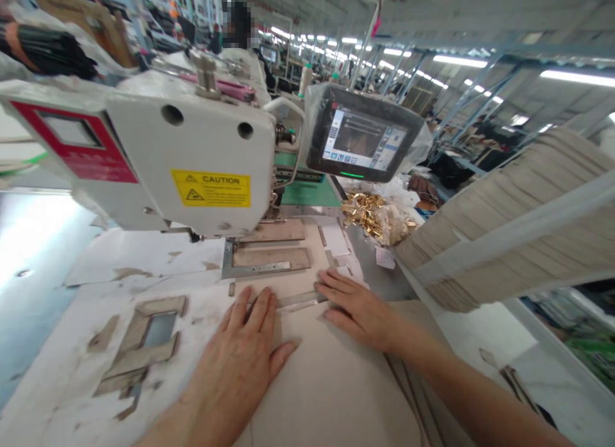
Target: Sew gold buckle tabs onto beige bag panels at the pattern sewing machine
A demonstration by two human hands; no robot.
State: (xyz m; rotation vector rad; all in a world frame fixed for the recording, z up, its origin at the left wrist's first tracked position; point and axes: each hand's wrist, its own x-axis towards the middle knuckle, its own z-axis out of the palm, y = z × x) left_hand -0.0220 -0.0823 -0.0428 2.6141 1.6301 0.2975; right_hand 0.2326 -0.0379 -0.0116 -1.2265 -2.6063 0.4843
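Factory hall, with rows of ceiling strip lights and steel racking beyond. In the foreground, a white work table, scuffed and stained, beneath a large automatic sewing machine head with a yellow caution label and a red-framed panel on its end. Just right of the head, a lit touchscreen control panel in a plastic cover, thin green light along its lower edge. Far right, a thick stack of beige material panels, raised above table level behind a pale bar. Past the machine bed, a clear bag of gold-coloured metal fittings. Under the machine head, a metal clamp frame over beige material, with a green plate behind it. Left of the frame, loose beige cut-out pieces lying flat on the table. Nearest the camera, a beige panel flat on the table, just in front of the clamp frame. Left hand open and palm down on the panel, fingers spread wide. Right hand also open and palm down, fingers closer together, tips at a narrow metal strip lying between the two hands. Neither hand closed around anything.
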